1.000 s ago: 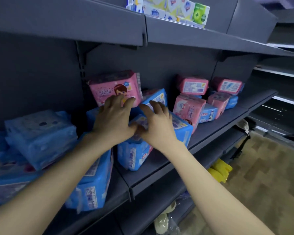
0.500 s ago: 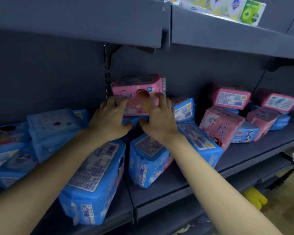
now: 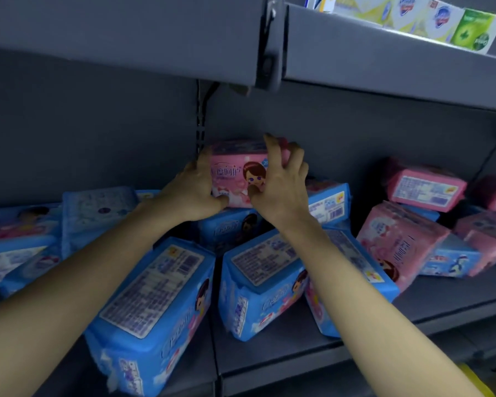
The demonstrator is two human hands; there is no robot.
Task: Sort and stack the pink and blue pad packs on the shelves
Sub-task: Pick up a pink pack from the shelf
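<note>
Nearest, below the left forearm, a large blue pack (image 3: 152, 308) lies label-up at the front edge of the shelf (image 3: 269, 348). Just beside it, under the right forearm, a second blue pack (image 3: 264, 282) lies the same way. A third blue pack (image 3: 365, 262) shows on the outer side of that forearm.

Further in, the left hand (image 3: 195, 193) and the right hand (image 3: 281, 184) both grip one pink pack (image 3: 235, 173), which sits between them with its printed face toward the camera. The left hand holds its left end, fingers curled round the side and thumb at the lower edge. The right hand holds its right end, fingers bent over the top and thumb pressed on the face. Directly under the hands lies a lower blue pack (image 3: 229, 227); I cannot tell whether the pink pack rests on it or is lifted clear.

Just right of the right hand a small blue pack (image 3: 327, 202) shows its barcode. Further right a tilted pink pack (image 3: 398, 242) leans, with a flat pink pack (image 3: 427, 187) behind and above it. Left of the left hand is a pile of blue packs (image 3: 98, 213). Above both hands runs the upper shelf (image 3: 126, 38), with soap boxes (image 3: 441, 24) on it toward the right.
</note>
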